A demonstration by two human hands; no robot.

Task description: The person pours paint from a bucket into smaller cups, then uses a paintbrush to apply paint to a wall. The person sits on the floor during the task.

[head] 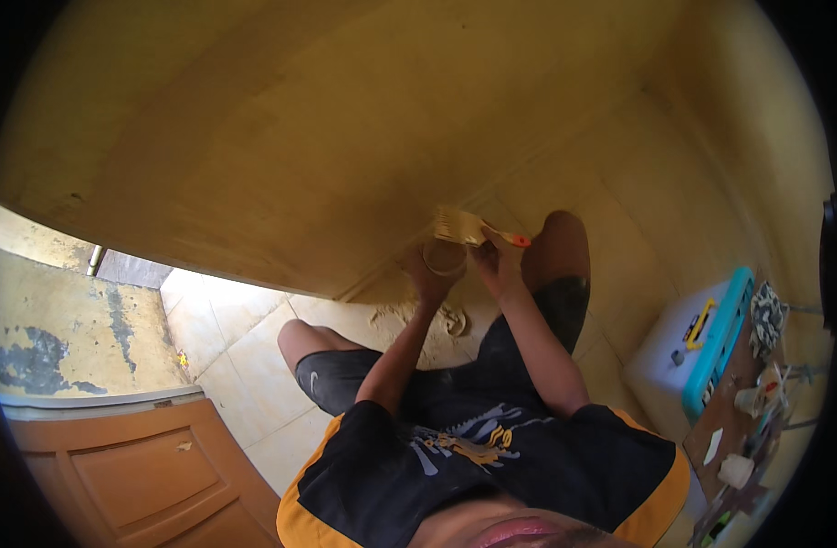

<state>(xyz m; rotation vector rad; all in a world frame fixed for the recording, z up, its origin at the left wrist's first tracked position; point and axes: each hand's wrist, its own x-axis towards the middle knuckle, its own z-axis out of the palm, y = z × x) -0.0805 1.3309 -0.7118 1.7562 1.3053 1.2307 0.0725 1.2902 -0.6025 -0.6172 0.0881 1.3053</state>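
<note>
My left hand is closed around a round, open-topped container. In my right hand is a wide paintbrush, gripped near its ferrule, with a red-orange tip at the end of its handle. The brush's bristles lie at the far rim of the container; whether they touch it I cannot tell. A yellowish-brown wall rises just beyond both hands. Below my left hand, pale debris or spilled material lies on the tiled floor between my legs.
A white box with a turquoise rim stands at the right, beside a brown board holding a cloth, cups and small items. At the lower left is a brown panelled wooden door. A wall with peeling paint stands at the far left.
</note>
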